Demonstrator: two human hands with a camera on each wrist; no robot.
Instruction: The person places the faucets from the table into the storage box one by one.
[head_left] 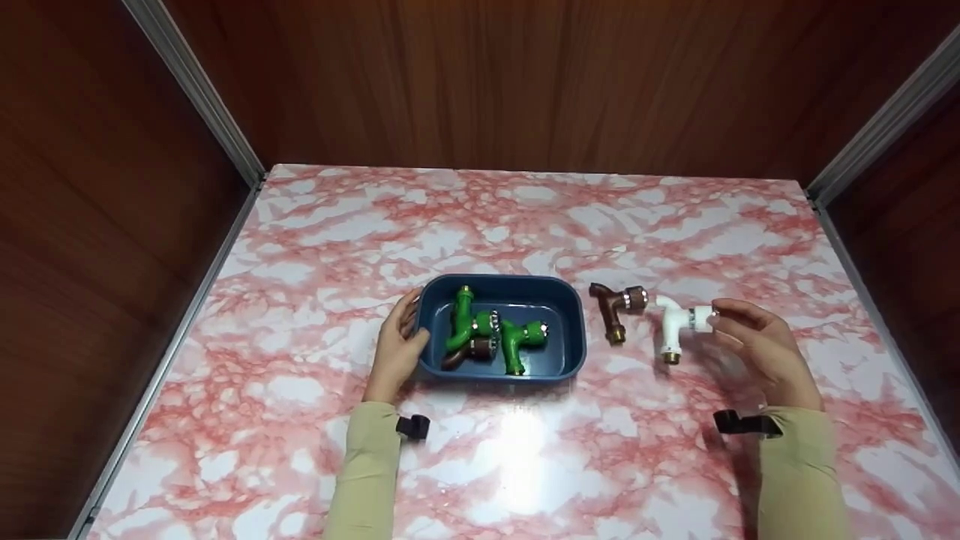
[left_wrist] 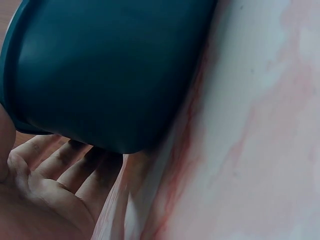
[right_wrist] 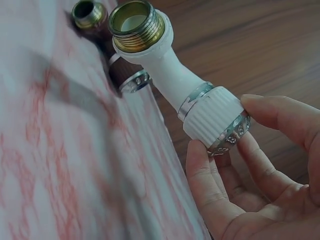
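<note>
My right hand (head_left: 765,349) pinches the ribbed knob of a white faucet (head_left: 675,322) between thumb and fingers. In the right wrist view the white faucet (right_wrist: 167,75) is held off the table, its brass threaded end facing the camera. Just left of it, a brown faucet (head_left: 615,311) lies on the table. My left hand (head_left: 397,345) holds the left side of a blue plastic tub (head_left: 562,285), thumb at the rim and fingers along the outer wall. Inside the tub lie a green faucet (head_left: 463,319), another green faucet (head_left: 517,345) and a brown faucet (head_left: 480,348), partly hidden beneath the first green one.
The tub stands on a red-and-white marbled table (head_left: 300,450). Dark wood-grain panels (head_left: 525,82) enclose the back and both sides, with metal corner posts (head_left: 199,82) between them. A black strap (head_left: 746,422) sits on the right wrist.
</note>
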